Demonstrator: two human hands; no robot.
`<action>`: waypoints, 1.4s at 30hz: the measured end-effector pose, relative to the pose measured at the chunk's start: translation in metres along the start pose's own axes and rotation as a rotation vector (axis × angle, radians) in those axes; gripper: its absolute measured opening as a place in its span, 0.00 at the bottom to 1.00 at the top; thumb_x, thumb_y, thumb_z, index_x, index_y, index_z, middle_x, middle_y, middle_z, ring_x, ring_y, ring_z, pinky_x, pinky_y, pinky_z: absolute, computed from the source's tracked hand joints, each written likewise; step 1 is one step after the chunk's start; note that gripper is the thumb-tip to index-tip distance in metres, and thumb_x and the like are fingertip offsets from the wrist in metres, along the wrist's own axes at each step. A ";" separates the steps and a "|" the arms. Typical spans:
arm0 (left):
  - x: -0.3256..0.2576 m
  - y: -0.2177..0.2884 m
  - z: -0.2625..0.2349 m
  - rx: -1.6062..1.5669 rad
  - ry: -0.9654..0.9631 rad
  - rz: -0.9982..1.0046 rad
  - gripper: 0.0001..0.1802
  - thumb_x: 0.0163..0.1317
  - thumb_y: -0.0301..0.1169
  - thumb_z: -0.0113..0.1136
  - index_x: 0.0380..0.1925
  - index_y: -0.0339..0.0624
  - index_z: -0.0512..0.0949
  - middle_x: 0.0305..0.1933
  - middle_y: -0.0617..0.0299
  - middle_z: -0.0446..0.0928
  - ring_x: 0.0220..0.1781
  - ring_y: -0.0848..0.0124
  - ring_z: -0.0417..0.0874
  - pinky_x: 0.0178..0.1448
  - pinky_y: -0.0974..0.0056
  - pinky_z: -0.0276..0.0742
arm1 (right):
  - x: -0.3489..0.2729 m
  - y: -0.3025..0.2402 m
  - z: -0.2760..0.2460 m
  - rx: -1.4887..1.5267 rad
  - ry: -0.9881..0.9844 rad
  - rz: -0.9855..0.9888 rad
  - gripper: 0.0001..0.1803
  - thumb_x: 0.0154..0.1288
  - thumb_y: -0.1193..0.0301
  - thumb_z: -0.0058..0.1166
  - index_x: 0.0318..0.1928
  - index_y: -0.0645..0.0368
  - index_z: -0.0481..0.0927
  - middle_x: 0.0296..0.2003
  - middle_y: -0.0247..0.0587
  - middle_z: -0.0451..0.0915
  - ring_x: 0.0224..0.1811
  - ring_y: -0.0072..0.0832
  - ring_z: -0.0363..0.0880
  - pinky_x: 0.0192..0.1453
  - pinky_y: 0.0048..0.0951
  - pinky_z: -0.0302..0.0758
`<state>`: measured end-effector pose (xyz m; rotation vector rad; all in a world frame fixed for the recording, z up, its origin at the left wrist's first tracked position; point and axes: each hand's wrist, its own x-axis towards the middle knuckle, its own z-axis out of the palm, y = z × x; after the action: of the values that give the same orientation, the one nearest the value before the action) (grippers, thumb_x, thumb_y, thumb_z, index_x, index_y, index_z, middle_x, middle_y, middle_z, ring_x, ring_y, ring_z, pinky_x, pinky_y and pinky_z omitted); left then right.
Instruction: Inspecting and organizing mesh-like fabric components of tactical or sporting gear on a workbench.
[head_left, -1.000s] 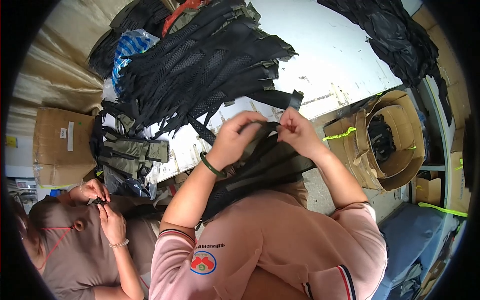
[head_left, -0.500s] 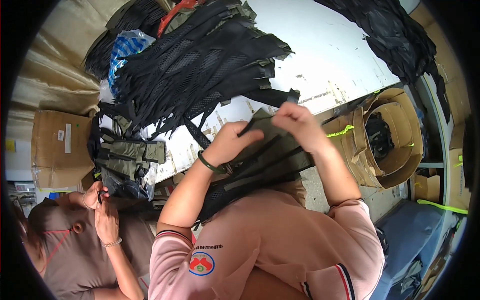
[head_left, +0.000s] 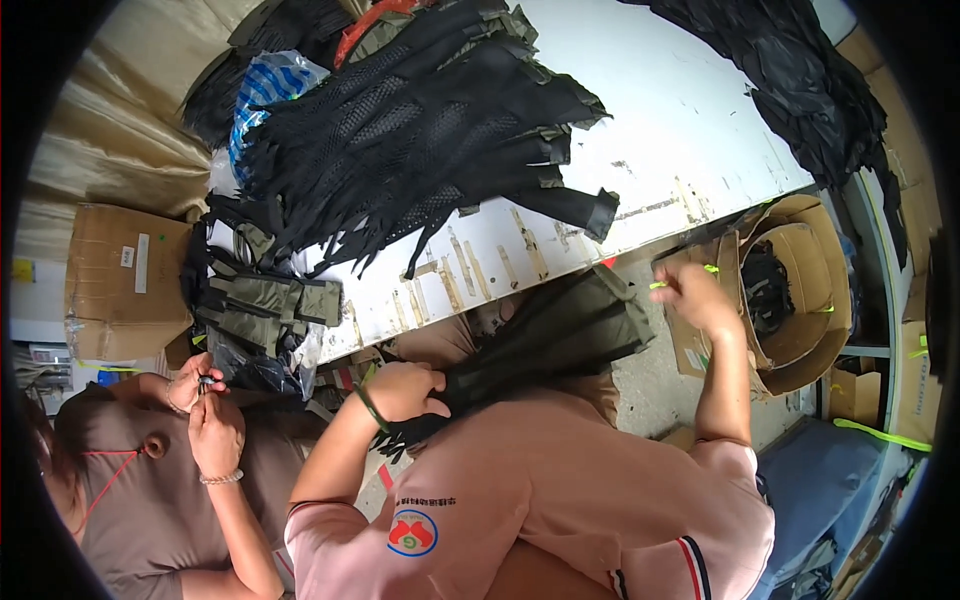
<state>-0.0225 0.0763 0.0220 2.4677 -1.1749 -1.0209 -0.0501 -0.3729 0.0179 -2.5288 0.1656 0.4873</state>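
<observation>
The cloth point(head_left: 570, 320) is dark green and black. Of two hands, my left hand point(head_left: 404, 391) grips it; my right hand point(head_left: 698, 300), I cannot tell.

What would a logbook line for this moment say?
Left hand: on dark fabric | Right hand: at neon strip, grip unclear | Nearby: open cardboard box, black mesh pile on white table
</observation>
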 end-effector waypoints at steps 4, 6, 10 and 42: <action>0.031 0.023 -0.041 -0.233 0.252 0.031 0.17 0.55 0.41 0.64 0.37 0.40 0.77 0.29 0.52 0.76 0.34 0.53 0.78 0.41 0.55 0.73 | 0.060 -0.074 -0.005 0.212 0.368 -0.293 0.18 0.53 0.77 0.63 0.46 0.61 0.75 0.34 0.44 0.76 0.37 0.31 0.75 0.45 0.29 0.72; 0.057 0.035 -0.059 -0.305 0.355 0.049 0.16 0.55 0.40 0.64 0.37 0.40 0.77 0.32 0.51 0.76 0.37 0.53 0.78 0.45 0.56 0.74 | 0.110 -0.077 0.013 0.104 0.572 -0.514 0.17 0.50 0.79 0.61 0.43 0.61 0.75 0.40 0.48 0.75 0.46 0.46 0.73 0.50 0.37 0.71; 0.116 0.022 -0.052 -0.325 0.782 0.137 0.21 0.54 0.34 0.65 0.47 0.41 0.74 0.46 0.49 0.73 0.51 0.52 0.74 0.55 0.58 0.70 | 0.177 -0.069 0.036 0.293 0.610 -0.561 0.11 0.50 0.80 0.61 0.36 0.61 0.77 0.35 0.46 0.77 0.42 0.46 0.75 0.48 0.37 0.72; 0.153 0.049 -0.050 -0.718 0.689 0.233 0.17 0.48 0.33 0.70 0.20 0.40 0.69 0.22 0.59 0.74 0.25 0.68 0.73 0.30 0.62 0.67 | 0.060 -0.119 0.033 0.138 0.438 -0.583 0.07 0.60 0.74 0.55 0.29 0.65 0.74 0.24 0.51 0.74 0.25 0.43 0.70 0.31 0.37 0.67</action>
<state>0.0486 -0.0750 0.0056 1.8050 -0.6764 -0.3571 0.0213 -0.2559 0.0295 -2.3593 -0.3585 -0.2972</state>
